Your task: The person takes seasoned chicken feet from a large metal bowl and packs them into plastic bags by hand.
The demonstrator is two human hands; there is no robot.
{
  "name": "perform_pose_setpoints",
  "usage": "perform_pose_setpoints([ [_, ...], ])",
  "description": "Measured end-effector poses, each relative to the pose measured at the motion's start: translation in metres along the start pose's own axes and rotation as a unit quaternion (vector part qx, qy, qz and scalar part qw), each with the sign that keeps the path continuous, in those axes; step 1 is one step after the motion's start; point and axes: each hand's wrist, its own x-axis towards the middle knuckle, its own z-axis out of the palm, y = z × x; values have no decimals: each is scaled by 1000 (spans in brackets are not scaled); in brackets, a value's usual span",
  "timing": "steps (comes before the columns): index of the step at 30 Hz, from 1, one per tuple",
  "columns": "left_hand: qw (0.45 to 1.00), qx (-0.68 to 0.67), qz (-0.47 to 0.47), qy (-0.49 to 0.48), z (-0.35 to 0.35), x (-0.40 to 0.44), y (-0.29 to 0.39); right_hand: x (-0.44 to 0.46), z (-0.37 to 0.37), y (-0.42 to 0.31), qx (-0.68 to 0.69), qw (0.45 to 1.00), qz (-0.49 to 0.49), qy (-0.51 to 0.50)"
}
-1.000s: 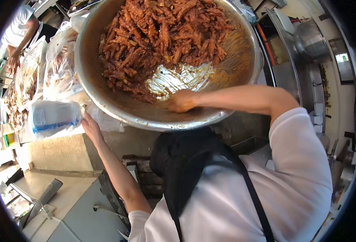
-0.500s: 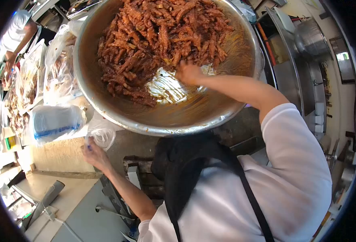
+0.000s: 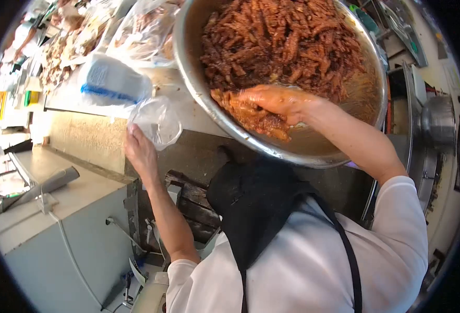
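A large metal bowl (image 3: 318, 156) holds a heap of reddish-brown, sauce-coated chicken feet (image 3: 287, 47). Inside its near side, my right hand (image 3: 279, 101) is wrapped round a clump of the sauced chicken feet (image 3: 261, 122); sauce covers its fingers. To the left of the bowl, my left hand (image 3: 142, 151) pinches the edge of a clear plastic bag (image 3: 159, 122), whose round mouth hangs open. Just behind that bag lies a stack of clear bags with a blue band (image 3: 110, 86).
Clear bags with pale contents (image 3: 146, 34) stand on the white table (image 3: 180, 107) at upper left. A grey counter (image 3: 84, 208) is at lower left. A metal pot (image 3: 438, 125) stands at right. Part of another person shows at the far upper left.
The view has shifted left. My left hand has taken a clear bag, which now stands open. My right hand has gathered a clump of chicken feet near the bowl's near-left rim.
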Motion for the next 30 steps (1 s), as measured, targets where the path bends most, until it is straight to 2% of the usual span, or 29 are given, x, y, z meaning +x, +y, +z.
perform_pose_setpoints([
  [2,1000,-11,17,-7,-3,2,1,11,17,-13,-7,999,-14,-36],
  [5,997,-33,64,8,-12,-4,18,47,67,-26,63,985,7,-159],
  [6,995,-70,73,4,-14,-5,21,107,72,-11,94,940,-46,-324],
  [7,991,-106,83,-1,-19,-11,22,160,78,-2,113,913,-43,-389],
  [8,986,-142,91,-6,-24,-17,25,152,87,-3,130,934,-152,-297],
  [9,991,-126,31,-33,-43,-20,48,182,106,-6,163,961,-120,-188],
  [10,991,-116,61,-7,-44,-17,43,221,116,-11,87,987,-92,-102],
  [11,990,-105,91,17,-43,-10,33,225,112,-10,-12,975,-197,-98],
  [13,971,-134,179,83,-34,10,32,233,104,-8,-207,894,-396,-17],
  [14,983,-152,103,11,-39,18,44,184,108,-22,-87,950,-298,-28],
  [16,974,-84,209,34,-16,53,53,130,94,-30,-39,941,-337,21],
  [18,975,-50,212,48,-3,96,56,83,55,-43,-51,927,-363,78],
  [20,977,-113,166,72,-26,133,84,75,-2,-43,-179,871,-401,219],
  [22,930,-274,222,106,-57,146,126,79,-66,-31,-399,746,-392,363],
  [23,941,-240,216,105,-67,162,133,82,-85,-21,-474,700,-367,388],
  [24,908,-340,243,-15,-63,206,111,87,-100,-13,-546,647,-340,410],
  [25,860,-428,240,-138,-59,251,89,97,-113,-3,-554,646,-363,380],
  [26,896,-283,342,-32,-42,234,101,106,-119,6,-610,618,-333,368],
  [27,898,-131,406,106,-24,218,112,114,-123,13,-662,587,-303,353],
  [28,940,-56,333,43,-2,228,102,117,-126,16,-711,554,-270,338],
  [29,984,38,166,-51,6,202,124,109,-126,14,-697,560,-283,347],
  [30,975,-61,196,-78,5,162,131,105,-125,7,-635,623,-271,368],
])
